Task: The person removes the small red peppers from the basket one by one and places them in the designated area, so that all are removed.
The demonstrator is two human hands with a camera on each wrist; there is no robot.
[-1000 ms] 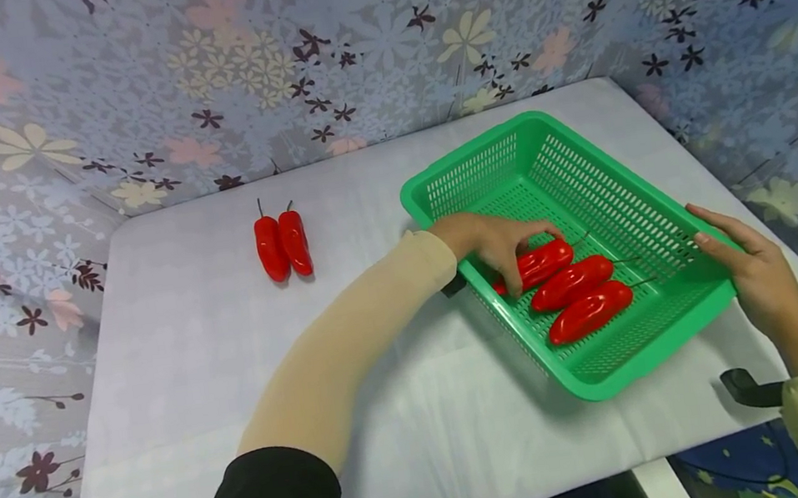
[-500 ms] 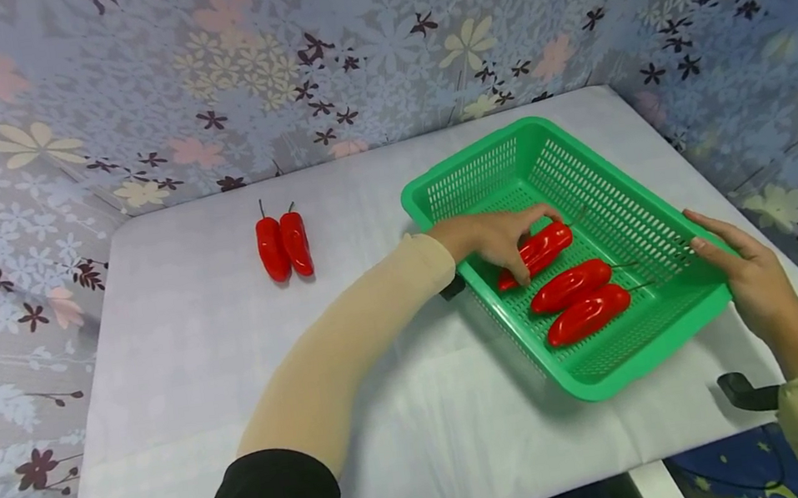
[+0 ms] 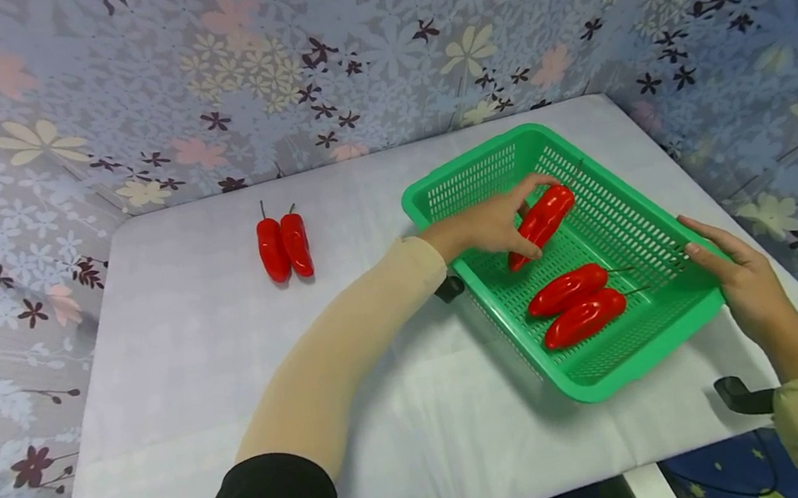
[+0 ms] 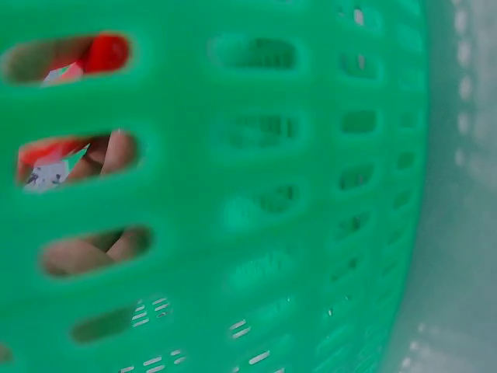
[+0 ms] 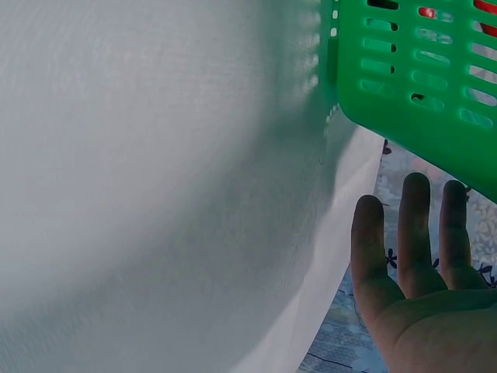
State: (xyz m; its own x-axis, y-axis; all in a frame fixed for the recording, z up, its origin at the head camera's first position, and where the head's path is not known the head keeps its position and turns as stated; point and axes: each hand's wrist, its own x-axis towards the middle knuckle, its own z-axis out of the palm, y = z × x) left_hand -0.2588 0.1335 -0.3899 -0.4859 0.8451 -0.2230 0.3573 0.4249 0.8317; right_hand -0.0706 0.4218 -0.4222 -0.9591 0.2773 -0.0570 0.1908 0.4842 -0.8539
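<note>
Even head-view light, glints on peppers (image 3: 584,320), blurred left-wrist basket (image 4: 180,194)

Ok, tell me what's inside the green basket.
Two red peppers lie in the basket; the left hand holds a third pepper, partly covered by its fingers. What's under that hand is hidden.

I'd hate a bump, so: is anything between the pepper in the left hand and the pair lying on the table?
Yes: the green basket's left rim stands between the held pepper and that pair; the left hand reaches over it. Whether the pepper clears the rim, I cannot tell.
</note>
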